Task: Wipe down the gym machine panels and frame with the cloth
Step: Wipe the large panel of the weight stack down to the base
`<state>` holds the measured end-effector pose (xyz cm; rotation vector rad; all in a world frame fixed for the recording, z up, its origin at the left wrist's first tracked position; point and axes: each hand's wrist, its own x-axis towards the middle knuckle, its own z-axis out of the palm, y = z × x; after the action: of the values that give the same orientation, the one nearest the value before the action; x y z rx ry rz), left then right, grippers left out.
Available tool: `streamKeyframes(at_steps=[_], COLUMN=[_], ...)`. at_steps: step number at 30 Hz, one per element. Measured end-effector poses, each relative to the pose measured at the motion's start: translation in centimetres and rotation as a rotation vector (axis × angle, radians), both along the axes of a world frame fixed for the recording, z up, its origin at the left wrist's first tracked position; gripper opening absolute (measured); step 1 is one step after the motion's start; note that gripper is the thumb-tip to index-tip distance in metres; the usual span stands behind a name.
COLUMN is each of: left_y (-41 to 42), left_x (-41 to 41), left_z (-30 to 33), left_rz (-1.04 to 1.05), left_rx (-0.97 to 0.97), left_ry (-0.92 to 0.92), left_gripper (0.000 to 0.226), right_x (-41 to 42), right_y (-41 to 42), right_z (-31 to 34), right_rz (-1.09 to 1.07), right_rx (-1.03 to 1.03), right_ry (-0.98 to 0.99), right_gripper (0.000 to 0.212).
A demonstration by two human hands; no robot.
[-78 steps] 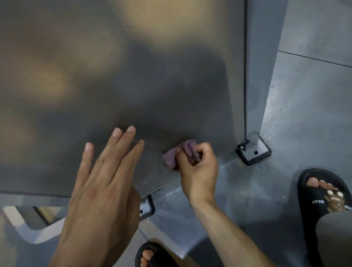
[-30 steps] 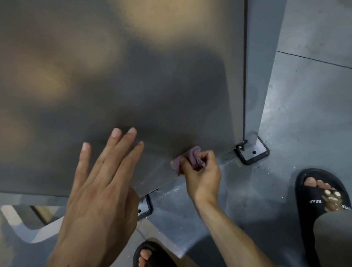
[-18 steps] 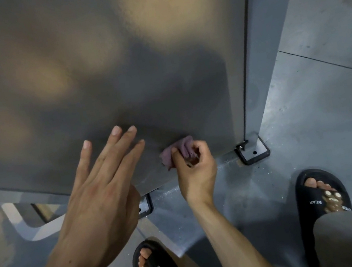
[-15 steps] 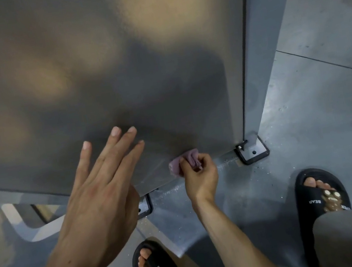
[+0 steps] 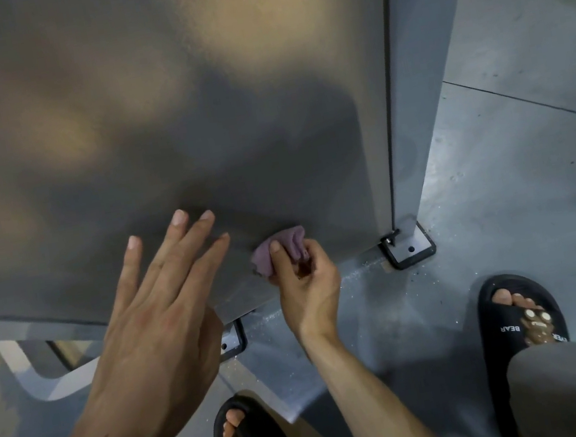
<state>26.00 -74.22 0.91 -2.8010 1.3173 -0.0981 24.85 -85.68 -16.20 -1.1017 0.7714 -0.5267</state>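
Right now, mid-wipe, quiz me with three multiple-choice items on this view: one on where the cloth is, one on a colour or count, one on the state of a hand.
1. Where is the cloth?
A. near the panel's bottom edge
B. on the floor
C. draped over a sandal

2. What colour is the cloth?
A. white
B. purple
C. green

3. How is the left hand?
A. gripping the cloth
B. curled into a fist
C. fingers straight, spread toward the panel

Answers: 1 A, the right hand holds it against the grey panel just above its lower edge. 2 B, the bunched fabric is mauve-purple. 3 C, its fingers lie extended and hold nothing.
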Motion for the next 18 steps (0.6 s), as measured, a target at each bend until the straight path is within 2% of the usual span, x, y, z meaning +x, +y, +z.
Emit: streamKeyframes(at_steps=[5,10,12,18], left_y=[0.1,0.2,0.2,0.1], left_x=[-0.1,-0.1,-0.1,0.0], left_z=[0.0,-0.1,0.0,0.1], left_rz=[-0.008,-0.013,-0.015,-0.005], left_rx=[-0.003,-0.013,-0.012,0.0], left_ry=[0.003,0.007,0.01,0.013], left_gripper=[0.072,0.072,0.071,0.073], right_x=[-0.2,0.3,0.1,-0.5], right_y=[-0.2,-1.2,-1.6,-0.5], right_z=[-5.3,-8.4,-7.1,-2.4], right_rz=[-0.045,0.072,0.089,0.047], right_rx=[0.086,0.132,0.061,-0.244], right_ry=[0.284,0.477,0.462,0.243], right_gripper=[0.029,0.012,0.015,0.019])
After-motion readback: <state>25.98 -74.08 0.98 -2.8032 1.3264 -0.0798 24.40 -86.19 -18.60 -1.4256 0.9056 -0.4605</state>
